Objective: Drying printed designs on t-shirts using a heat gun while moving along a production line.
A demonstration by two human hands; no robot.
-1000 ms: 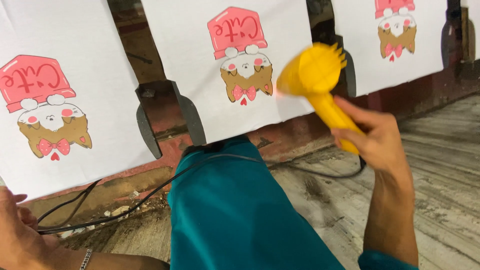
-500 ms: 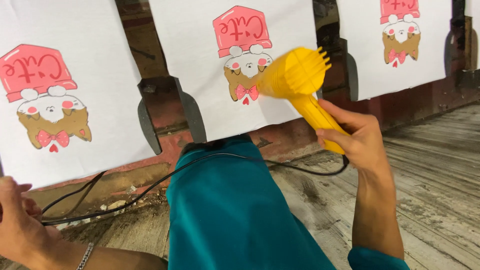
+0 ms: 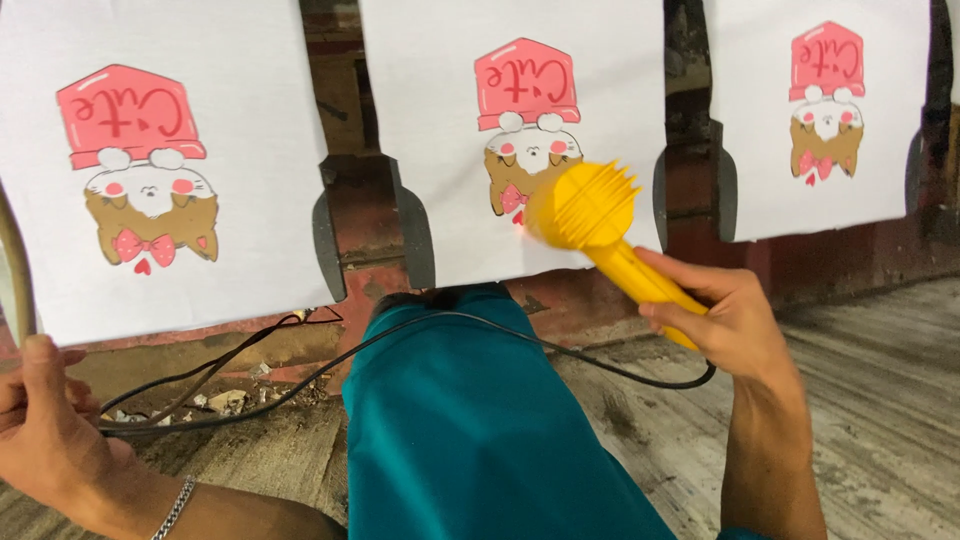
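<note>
Right hand closed around yellow dryer handle | dryer shifted left and down, nozzle now on middle sheet print | left hand gripping left sheet edge | cord trailing across knee.

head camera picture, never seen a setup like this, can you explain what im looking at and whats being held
There is no machine here: a person works with two bare hands, and the one picture comes from a camera worn on their head, looking down and forward. The teal shape at the bottom is their knee.

The right hand grips the handle of a yellow hair-dryer-like blower, pointed at the middle white cloth panel. Its black cord trails across the wooden floor.

The left hand, with a bracelet at the wrist, sits by the lower corner of the left cloth panel; whether it grips the cloth is unclear. A third panel hangs at the right. Each carries the same cartoon animal print, upside down.
</note>
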